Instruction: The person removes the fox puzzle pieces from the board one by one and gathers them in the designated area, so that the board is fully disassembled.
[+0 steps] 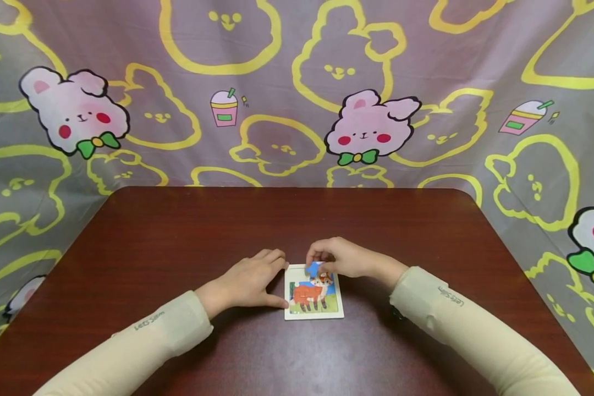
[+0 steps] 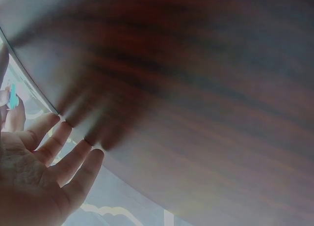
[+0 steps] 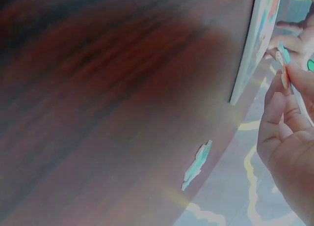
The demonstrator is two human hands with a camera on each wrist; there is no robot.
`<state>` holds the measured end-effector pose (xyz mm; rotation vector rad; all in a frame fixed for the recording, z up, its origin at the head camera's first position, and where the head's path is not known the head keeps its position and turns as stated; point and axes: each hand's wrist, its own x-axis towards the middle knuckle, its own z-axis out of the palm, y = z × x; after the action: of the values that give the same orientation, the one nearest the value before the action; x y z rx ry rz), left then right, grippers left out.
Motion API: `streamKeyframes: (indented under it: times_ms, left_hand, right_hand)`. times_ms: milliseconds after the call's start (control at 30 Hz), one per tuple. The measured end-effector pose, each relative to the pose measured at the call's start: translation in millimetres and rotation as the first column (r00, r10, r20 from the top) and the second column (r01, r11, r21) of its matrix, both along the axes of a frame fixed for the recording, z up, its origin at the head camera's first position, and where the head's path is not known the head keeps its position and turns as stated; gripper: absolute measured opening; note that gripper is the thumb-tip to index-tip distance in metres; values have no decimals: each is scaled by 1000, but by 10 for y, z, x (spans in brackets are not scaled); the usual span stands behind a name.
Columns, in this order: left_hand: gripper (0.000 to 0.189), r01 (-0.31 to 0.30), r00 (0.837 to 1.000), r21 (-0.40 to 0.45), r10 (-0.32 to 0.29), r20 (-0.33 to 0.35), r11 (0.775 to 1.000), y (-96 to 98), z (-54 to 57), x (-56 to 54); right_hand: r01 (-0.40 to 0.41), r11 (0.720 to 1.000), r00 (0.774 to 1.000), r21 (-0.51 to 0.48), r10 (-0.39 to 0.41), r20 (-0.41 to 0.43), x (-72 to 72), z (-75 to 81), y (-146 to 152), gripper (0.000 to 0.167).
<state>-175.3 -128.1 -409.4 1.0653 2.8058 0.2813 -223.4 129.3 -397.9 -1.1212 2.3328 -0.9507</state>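
A jigsaw puzzle of an orange fox sits in a pale-framed tray (image 1: 314, 317) on the table. My right hand (image 1: 344, 257) is over the tray's top edge and pinches a puzzle piece (image 3: 283, 69) between thumb and fingers; its blue part shows above the fox's head in the head view. Along the tray's left side, my left hand (image 1: 254, 279) rests with fingers spread, thumb at the lower left edge and fingertips at the upper left corner. In the left wrist view its fingertips (image 2: 95, 155) touch the table, with no piece in the palm.
Another loose puzzle piece (image 3: 197, 166) lies on the tabletop in the right wrist view; my right hand hides that spot in the head view. The dark red-brown table (image 1: 277, 220) reaches back to a patterned curtain (image 1: 277, 66), which also hangs at both sides.
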Motion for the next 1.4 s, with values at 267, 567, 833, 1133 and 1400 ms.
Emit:
streamKeyframes:
  times_ms: [267, 567, 833, 1133, 1400]
  left_hand:
    - [76, -3, 1000, -2, 3, 10, 1000, -1, 16, 5]
    - [75, 0, 1000, -4, 0, -2, 1000, 3, 25, 11]
    - [76, -1, 1000, -10, 1, -3, 1000, 7, 36, 16]
    - [78, 1, 1000, -16, -1, -1, 1000, 7, 34, 23]
    - [77, 1, 1000, -29, -1, -7, 1000, 25, 40, 19]
  right_hand:
    - [34, 999, 999, -7, -34, -25, -9, 38, 64, 17]
    - [56, 998, 997, -24, -57, -50, -21, 39, 194, 17]
    - [114, 993, 993, -17, -115, -40, -36, 74, 355, 19]
    - [145, 989, 989, -39, -146, -33, -41, 83, 530, 16]
    - [187, 980, 982, -66, -187, 3, -53, 66, 751, 16]
